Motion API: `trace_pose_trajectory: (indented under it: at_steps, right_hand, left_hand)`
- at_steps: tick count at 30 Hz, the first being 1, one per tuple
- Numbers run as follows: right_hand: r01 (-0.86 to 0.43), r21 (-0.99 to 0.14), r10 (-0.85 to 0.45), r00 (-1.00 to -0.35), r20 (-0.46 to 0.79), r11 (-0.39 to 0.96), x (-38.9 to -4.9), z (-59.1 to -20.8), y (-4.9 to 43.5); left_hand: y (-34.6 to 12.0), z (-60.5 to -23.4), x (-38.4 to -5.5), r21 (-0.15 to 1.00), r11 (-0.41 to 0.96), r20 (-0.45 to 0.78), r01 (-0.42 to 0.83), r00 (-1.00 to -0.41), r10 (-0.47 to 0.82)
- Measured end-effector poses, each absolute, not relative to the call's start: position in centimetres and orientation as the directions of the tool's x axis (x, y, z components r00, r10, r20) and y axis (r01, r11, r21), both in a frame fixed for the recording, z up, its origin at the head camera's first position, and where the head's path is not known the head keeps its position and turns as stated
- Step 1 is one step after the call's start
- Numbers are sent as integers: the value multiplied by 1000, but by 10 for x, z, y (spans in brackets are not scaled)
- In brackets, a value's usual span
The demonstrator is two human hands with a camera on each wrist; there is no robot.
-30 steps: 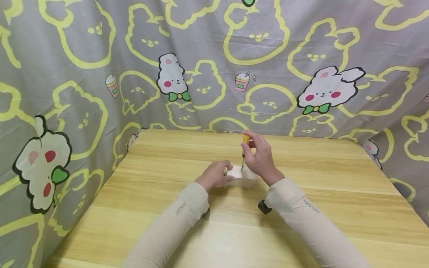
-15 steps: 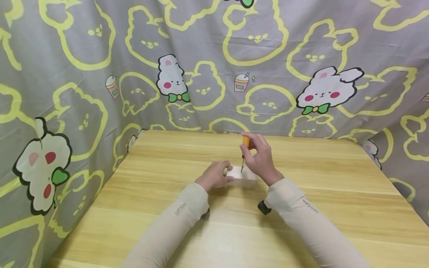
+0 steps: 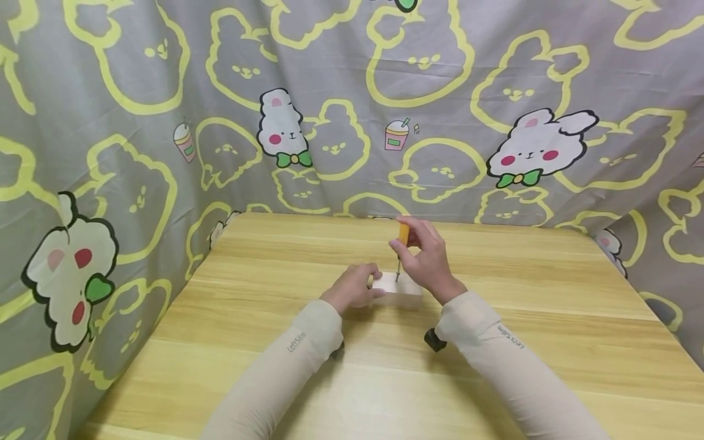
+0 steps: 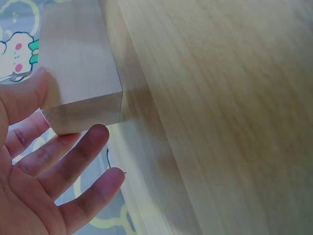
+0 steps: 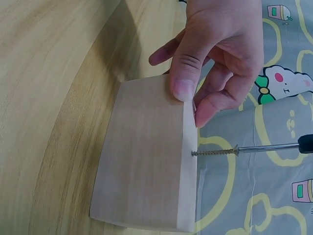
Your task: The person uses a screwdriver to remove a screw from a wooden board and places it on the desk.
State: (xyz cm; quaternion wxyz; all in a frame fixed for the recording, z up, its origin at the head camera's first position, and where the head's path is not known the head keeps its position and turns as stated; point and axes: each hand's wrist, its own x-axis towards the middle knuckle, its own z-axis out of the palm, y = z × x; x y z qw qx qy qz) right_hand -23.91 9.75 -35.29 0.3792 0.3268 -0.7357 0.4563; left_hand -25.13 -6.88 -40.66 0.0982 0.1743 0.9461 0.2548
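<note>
A pale wooden block (image 3: 401,299) stands on the table, gripped at its left end by my left hand (image 3: 354,286). In the left wrist view that thumb and the fingers (image 4: 73,169) are about the block's end, two of the fingers reaching past it. My right hand (image 3: 426,256) holds the yellow handle of a screwdriver (image 3: 404,234) upright over the block. The right wrist view shows a screw (image 5: 215,152) with its tip at the block's top face and most of its thread exposed. Against the screw's head rests the screwdriver's metal shaft (image 5: 269,147).
The wood-grain table (image 3: 264,256) extends around both arms. A grey curtain (image 3: 341,73) with yellow outlines and white rabbits hangs behind it and along the sides. Small black devices (image 3: 435,340) sit under the sleeve cuffs.
My right thumb has shifted left across the screwdriver's handle. The left hand and the wooden block keep their place.
</note>
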Motion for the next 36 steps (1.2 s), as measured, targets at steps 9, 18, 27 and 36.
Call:
trace_pose_trajectory:
  at_steps: [9, 18, 27, 36]
  right_hand:
    - [-816, -434, -103, -504, 857, 382, -231, -346, 95]
    - [-829, -415, -115, -486, 867, 375, -231, -345, 97]
    - [-801, -453, -72, -517, 853, 393, -244, -360, 103]
    - [-822, -415, -107, -487, 867, 389, -261, -380, 111]
  left_hand:
    - [-68, -407, -252, 516, 812, -100, 274, -922, 375]
    - [-69, -407, -252, 514, 811, -96, 279, -921, 378]
    - [-69, -408, -252, 522, 809, -106, 269, -921, 375]
    - [-68, -409, -252, 533, 805, -107, 260, -923, 369]
